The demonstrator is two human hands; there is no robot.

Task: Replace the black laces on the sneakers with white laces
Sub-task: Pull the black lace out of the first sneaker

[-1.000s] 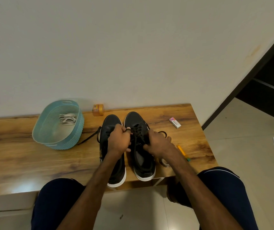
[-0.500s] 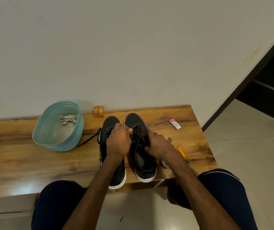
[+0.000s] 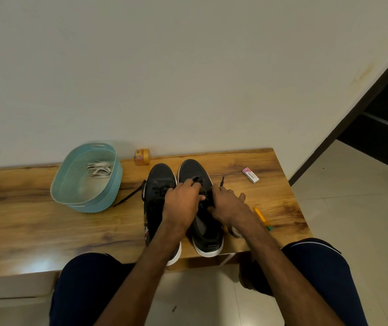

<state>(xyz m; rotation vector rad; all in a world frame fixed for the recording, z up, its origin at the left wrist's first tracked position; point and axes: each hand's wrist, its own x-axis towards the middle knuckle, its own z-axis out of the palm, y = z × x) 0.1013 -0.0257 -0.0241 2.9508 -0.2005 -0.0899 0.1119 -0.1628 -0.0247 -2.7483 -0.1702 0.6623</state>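
Two black sneakers with white soles stand side by side on the wooden bench [image 3: 35, 220], toes toward the wall: the left sneaker [image 3: 158, 182] and the right sneaker [image 3: 191, 169]. Both hands work over the right sneaker's lacing. My left hand [image 3: 182, 203] pinches the black lace there, and my right hand [image 3: 226, 204] grips the lace from the other side. A loose black lace end [image 3: 221, 181] sticks out to the right of the shoe. Another black lace [image 3: 128, 197] trails left from the left sneaker. White laces [image 3: 99, 169] lie coiled in a teal basket [image 3: 80, 201].
A small orange jar [image 3: 142, 157] stands by the wall behind the shoes. A white eraser box [image 3: 250, 175] lies at the right back of the bench. An orange pen [image 3: 261, 217] rests near the right edge. My knees are under the front edge.
Both hands stayed on the right sneaker's lacing, the left one shifting slightly right. The lace loop seen beside the shoe is gone; a free lace end now sticks out there.
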